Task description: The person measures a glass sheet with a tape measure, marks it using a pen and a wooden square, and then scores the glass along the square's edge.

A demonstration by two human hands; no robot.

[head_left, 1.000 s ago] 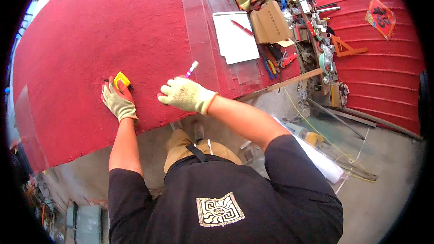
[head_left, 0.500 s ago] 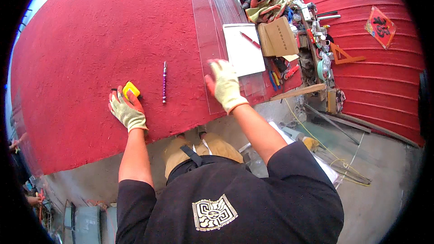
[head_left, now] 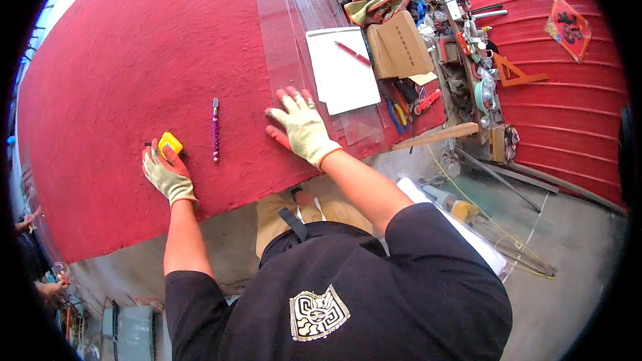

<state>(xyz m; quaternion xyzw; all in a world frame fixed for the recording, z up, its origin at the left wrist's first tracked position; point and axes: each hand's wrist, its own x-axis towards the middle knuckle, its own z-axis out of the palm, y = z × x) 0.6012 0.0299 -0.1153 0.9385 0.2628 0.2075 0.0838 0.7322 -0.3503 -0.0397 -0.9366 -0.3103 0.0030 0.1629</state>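
Observation:
My left hand, in a pale yellow glove with red fingers, is closed around a yellow tape measure on the red tabletop. A short black end sticks out at the tape's left side. Between my hands lies a thin purple pen-shaped glass cutter with a metal tip, touched by neither. My right hand, gloved the same way, rests palm down with fingers spread on long clear sheets. Just beyond it, a white pad of paper lies on the sheets with a red pen on top.
An open cardboard box, pliers, a red utility knife and piled cloths crowd the table's right end. A wooden strip juts past its edge. An orange set square leans at the red wall. Another person's hand shows at lower left.
The whole view has shifted, so the table things appear farther left. My right hand has moved slightly left and nearer, its fingers spread wider. My left hand stays on the tape measure.

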